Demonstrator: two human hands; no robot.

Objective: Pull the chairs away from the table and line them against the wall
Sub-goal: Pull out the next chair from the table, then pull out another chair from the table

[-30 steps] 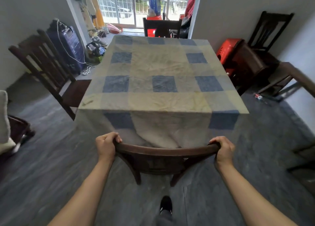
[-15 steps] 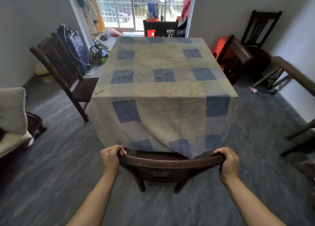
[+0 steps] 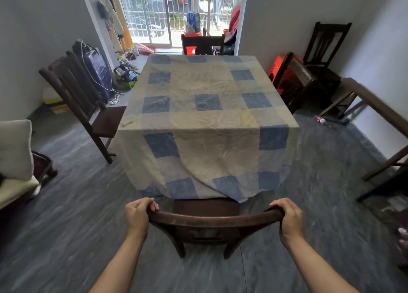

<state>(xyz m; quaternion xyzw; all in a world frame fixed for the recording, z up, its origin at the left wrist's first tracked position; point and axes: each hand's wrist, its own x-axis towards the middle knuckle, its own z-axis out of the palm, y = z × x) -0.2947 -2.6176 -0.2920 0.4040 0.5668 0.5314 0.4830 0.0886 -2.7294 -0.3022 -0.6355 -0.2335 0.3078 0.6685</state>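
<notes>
**Fingers wrapped over both ends of a chair's top rail**

Fingers [image 3: 152,206] of the left hand [image 3: 138,215] curl over the left end of the curved top rail of a dark brown wooden chair [image 3: 212,221]. Those of the right hand [image 3: 289,218] curl over the right end. Both hands grip from behind, knuckles up, with bare forearms entering from the lower edge. The held chair stands on the grey streaked floor [image 3: 66,226], its back toward the viewer. The front of its seat meets the hanging hem of the square table [image 3: 198,120], which is draped in a blue-and-cream checked cloth; how far the seat reaches beneath the hem cannot be seen.

A second dark wooden chair [image 3: 81,98] stands at the table's left side, its seat touching the cloth. A third chair [image 3: 202,44] shows only its backrest beyond the far edge, in front of a barred glass door [image 3: 159,16]. A fourth chair [image 3: 295,80] sits near the table's right side, just beside a red plastic stool [image 3: 276,71]. A fifth chair [image 3: 324,47] stands in the far right corner against the pale wall [image 3: 375,49]. A dark blue suitcase [image 3: 95,69] leans at the left wall behind the second chair.
</notes>
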